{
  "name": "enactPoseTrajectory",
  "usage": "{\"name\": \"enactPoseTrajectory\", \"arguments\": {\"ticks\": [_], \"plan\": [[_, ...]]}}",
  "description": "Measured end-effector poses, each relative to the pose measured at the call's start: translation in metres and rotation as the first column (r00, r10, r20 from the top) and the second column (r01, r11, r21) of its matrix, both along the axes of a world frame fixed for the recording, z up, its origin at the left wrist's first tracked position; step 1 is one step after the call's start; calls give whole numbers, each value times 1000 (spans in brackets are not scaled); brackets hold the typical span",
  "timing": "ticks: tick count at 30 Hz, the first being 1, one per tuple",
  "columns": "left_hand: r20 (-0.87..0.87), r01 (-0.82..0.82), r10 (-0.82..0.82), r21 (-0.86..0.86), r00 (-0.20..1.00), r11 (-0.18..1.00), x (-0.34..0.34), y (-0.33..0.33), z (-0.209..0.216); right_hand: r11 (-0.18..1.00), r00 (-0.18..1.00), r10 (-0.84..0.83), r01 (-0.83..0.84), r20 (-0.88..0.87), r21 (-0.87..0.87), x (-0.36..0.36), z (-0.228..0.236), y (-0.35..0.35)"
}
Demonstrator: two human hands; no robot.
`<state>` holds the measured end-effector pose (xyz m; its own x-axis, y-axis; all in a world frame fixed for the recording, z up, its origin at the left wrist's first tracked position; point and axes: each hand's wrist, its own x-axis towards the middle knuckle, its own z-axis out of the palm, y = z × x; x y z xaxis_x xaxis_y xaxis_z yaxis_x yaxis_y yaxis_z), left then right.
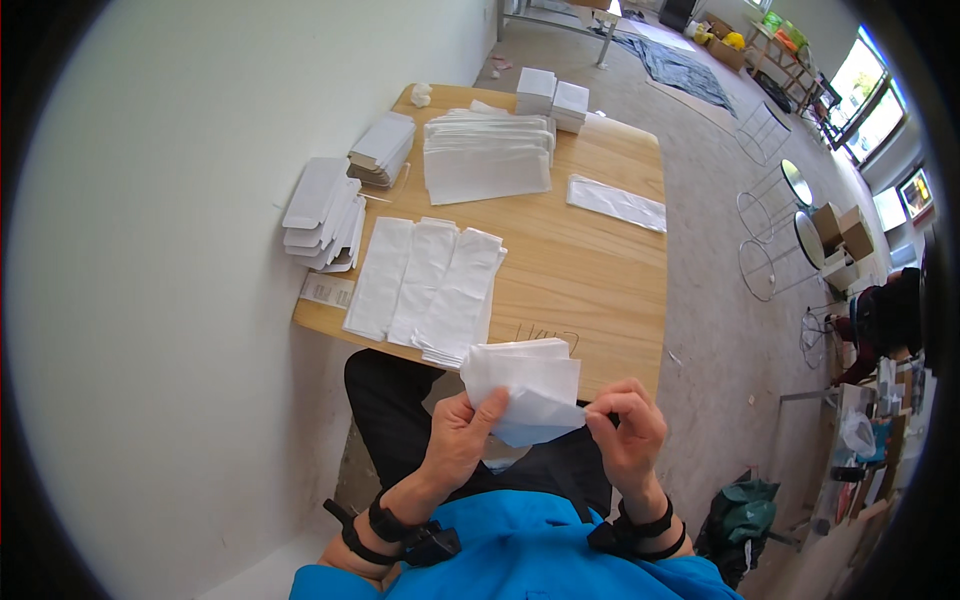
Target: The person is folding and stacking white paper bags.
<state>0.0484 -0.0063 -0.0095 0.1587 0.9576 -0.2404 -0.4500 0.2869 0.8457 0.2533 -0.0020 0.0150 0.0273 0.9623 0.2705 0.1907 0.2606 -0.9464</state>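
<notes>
Over my lap, at the table's near edge, my left hand (462, 432) grips a small stack of folded white paper (528, 385), thumb on top. The lower right corner of that paper is pinched between the thumb and fingers of my right hand (632, 428). Just beyond, long folded white paper strips (425, 285) lie overlapping on the wooden table (600, 280). A pile of wider white sheets (485, 165) rests farther back. One crinkled folded strip (617, 203) lies apart on the right.
Flattened white cartons (322, 205) and another carton pile (382, 145) line the table's left side by the wall (180, 250). Two small white stacks (536, 92) stand at the back. Round stools (797, 183) and a dark green bag (742, 510) are to the right.
</notes>
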Motion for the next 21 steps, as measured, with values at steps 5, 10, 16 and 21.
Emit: {"name": "enactPoseTrajectory", "arguments": {"ticks": [5, 10, 16, 21], "plan": [[12, 1, -1, -6, 1000, 1000, -2, 3, 3, 936, 951, 291, -305, 101, 177, 19, 2, 0], [-22, -11, 12, 32, 1000, 999, 1, 4, 9, 997, 1000, 10, -10, 2, 81, 3, 0, 3], [-48, 17, -16, 14, 999, 1000, 0, 3, 10, 997, 999, 23, -21, 39, -68, -3, 5, 3], [131, -16, 21, -38, 991, 999, -3, 3, 0, 944, 952, 265, -288, 154, 159, 10, 7, 7]]}}
